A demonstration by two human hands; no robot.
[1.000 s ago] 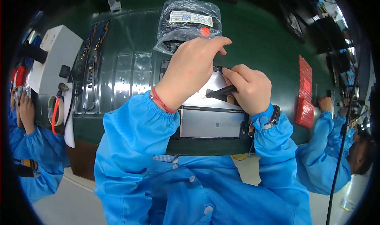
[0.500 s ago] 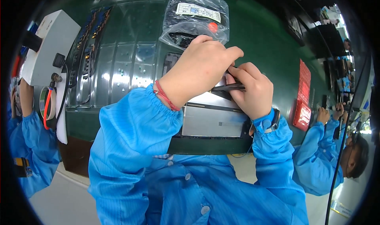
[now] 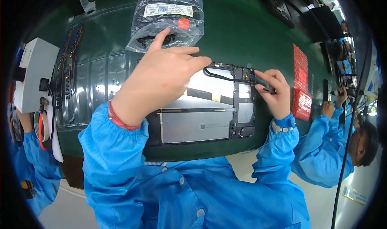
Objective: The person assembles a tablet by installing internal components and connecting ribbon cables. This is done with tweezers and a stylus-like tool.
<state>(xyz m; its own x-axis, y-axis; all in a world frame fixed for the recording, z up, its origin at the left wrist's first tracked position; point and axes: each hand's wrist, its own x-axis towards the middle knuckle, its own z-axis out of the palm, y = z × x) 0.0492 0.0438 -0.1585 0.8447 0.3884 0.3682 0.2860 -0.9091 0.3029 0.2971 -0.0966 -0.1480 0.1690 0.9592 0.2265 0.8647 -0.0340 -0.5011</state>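
An opened tablet-like device (image 3: pixel 189 128), with silver battery panels and a black frame, lies on the green work surface. Along its upper part runs a black cable (image 3: pixel 221 76). My left hand (image 3: pixel 159 78) covers the device's upper left, fingers spread, one pointing up at the plastic bag and another end near the cable. At the upper right corner my right hand (image 3: pixel 279 95) has its fingertips against the frame's edge. A slim dark tool (image 3: pixel 269 90), probably tweezers, is tucked in its curled fingers, mostly hidden.
Beyond the device lies a clear bag (image 3: pixel 167 21) of small black parts. Left stand a ridged clear tray (image 3: pixel 100 71) and a white box (image 3: pixel 36 73) with a cable. Red bubble-wrap pouches (image 3: pixel 301 96) lie right. People in blue sleeves work at both sides.
My hands have moved apart, the left one leftwards and the right one to the device's right edge. More of the device's inside now shows. The view has shifted, too.
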